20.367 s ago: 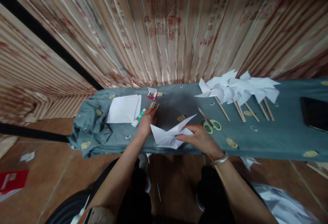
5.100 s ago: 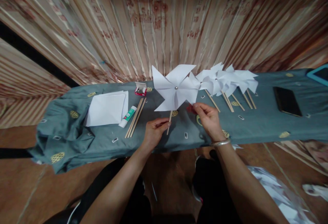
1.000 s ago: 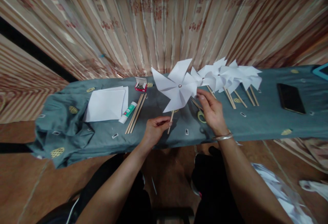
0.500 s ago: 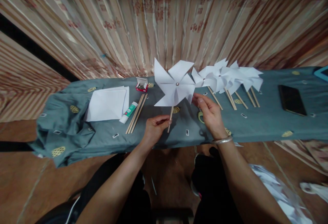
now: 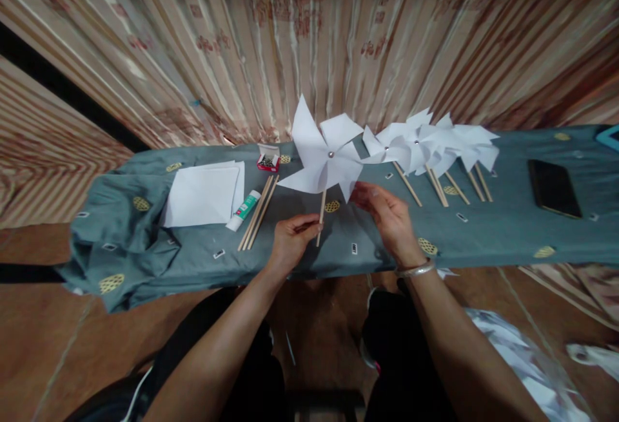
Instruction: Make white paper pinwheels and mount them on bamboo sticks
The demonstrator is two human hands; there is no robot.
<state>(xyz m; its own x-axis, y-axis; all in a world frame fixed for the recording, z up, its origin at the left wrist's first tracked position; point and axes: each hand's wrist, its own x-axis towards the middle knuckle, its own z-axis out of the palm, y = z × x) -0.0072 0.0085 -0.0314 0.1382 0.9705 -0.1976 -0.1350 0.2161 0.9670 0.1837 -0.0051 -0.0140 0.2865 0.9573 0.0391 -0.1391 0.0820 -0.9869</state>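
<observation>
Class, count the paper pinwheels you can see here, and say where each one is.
5 at least: one pinwheel held by the left hand, and about four overlapping in the finished pile on the cloth; overlap may hide more.

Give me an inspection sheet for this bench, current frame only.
Surface: bench under a grey cloth.
Job's things: white pinwheel on a stick.
Clutter: finished pinwheels, paper stack, glue tube, spare sticks, pin box, phone.
Grippers: left hand pinches the stick; right hand fingers at a lower vane.
Cables: nothing seen.
Surroundings: patterned curtain behind, tiled floor, paper scraps lower right.
</observation>
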